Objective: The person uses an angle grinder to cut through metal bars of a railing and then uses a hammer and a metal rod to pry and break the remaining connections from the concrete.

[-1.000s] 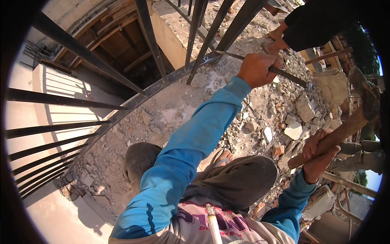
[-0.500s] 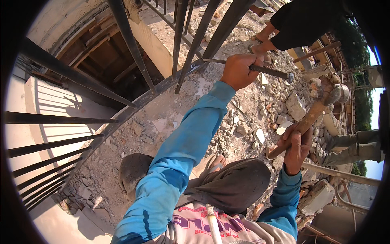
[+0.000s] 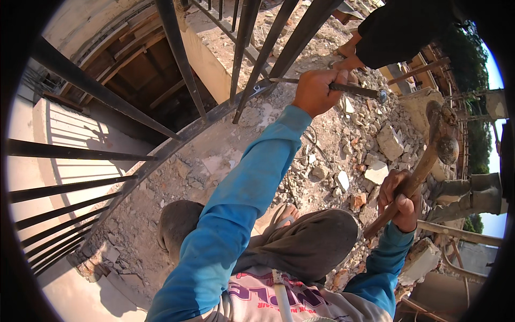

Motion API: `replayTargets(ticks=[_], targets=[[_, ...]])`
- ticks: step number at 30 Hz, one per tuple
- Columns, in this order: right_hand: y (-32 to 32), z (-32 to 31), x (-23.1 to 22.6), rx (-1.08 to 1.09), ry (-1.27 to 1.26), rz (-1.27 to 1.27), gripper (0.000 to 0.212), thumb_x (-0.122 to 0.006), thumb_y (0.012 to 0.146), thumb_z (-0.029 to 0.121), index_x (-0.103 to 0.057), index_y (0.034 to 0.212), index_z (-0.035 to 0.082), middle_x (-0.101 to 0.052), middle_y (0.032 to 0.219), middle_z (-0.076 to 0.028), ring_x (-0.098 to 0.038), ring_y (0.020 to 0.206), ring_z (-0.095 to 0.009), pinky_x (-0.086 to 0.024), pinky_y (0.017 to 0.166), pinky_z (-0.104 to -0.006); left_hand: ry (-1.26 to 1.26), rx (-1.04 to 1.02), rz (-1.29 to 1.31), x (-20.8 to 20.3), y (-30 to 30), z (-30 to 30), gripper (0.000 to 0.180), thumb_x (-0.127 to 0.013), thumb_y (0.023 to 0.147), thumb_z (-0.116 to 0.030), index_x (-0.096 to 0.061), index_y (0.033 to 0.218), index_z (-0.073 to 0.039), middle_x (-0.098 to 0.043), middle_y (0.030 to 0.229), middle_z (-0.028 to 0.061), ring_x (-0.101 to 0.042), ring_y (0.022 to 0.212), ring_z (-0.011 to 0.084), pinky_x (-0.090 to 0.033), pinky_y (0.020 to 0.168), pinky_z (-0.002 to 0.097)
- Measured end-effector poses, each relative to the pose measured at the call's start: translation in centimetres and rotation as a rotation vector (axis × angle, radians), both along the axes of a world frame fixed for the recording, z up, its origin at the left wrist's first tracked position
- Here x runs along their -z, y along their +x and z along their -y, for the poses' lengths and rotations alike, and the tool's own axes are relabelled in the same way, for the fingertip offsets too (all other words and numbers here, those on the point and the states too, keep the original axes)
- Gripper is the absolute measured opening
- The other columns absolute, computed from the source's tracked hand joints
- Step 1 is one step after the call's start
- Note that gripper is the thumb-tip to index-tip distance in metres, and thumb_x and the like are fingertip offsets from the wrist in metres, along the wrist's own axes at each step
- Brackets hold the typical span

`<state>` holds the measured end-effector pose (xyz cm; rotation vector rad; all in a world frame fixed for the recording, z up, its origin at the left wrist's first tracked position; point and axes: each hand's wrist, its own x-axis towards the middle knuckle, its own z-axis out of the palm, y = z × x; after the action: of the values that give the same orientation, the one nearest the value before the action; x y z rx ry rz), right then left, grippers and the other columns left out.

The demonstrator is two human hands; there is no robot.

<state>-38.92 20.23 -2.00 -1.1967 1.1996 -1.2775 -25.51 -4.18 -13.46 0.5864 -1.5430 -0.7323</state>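
Observation:
My left hand [image 3: 318, 94] is closed around a dark steel chisel [image 3: 358, 90]. Its tip points left to the foot of a black railing [image 3: 185, 130], by a small bright metal spot; whether it touches is hard to tell. The struck end points right, toward the rubble. My right hand [image 3: 399, 199] grips the wooden handle of a hammer [image 3: 418, 174], tilted with its heavy metal head up and to the right. A gap separates the hammer head from the chisel's end.
Broken concrete and brick rubble [image 3: 375, 172] covers the ground around my bent knees. Beyond the railing lies a deep opening [image 3: 155, 75] with wooden boards. Another person's legs in dark clothing [image 3: 394, 32] stand at the upper right. A grey post [image 3: 466, 196] is at the right.
My right hand has moved right with the hammer, and the hammer head has swung farther from the chisel and turned. My left hand and the chisel hold nearly the same place.

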Motion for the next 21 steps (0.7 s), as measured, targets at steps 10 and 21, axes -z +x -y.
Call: replayTargets(ticks=[10, 21], targets=[[3.4, 0.8, -1.1, 0.327, -0.320, -0.340, 0.041, -0.053, 0.094, 0.036, -0.044, 0.105, -0.003, -0.042, 0.065, -0.004, -0.039, 0.052, -0.007, -0.036, 0.044, -0.0216, 0.019, 0.002, -0.131, 0.1, 0.2, 1.1, 0.025, -0.062, 0.085, -0.017, -0.060, 0.067, 0.001, -0.046, 0.051, 0.0124, -0.038, 0.043, 0.0194, -0.034, 0.043, 0.0329], [3.4, 2.3, -6.0, 0.255, -0.219, -0.332, 0.041, -0.050, 0.094, 0.046, -0.043, 0.090, 0.006, -0.037, 0.055, 0.000, -0.034, 0.040, -0.007, -0.030, 0.035, -0.0214, -0.010, -0.011, -0.129, -0.1, 0.1, 1.4, 0.025, -0.062, 0.084, -0.018, -0.060, 0.066, -0.001, -0.048, 0.052, 0.0128, -0.044, 0.043, 0.0214, -0.037, 0.045, 0.0341]])
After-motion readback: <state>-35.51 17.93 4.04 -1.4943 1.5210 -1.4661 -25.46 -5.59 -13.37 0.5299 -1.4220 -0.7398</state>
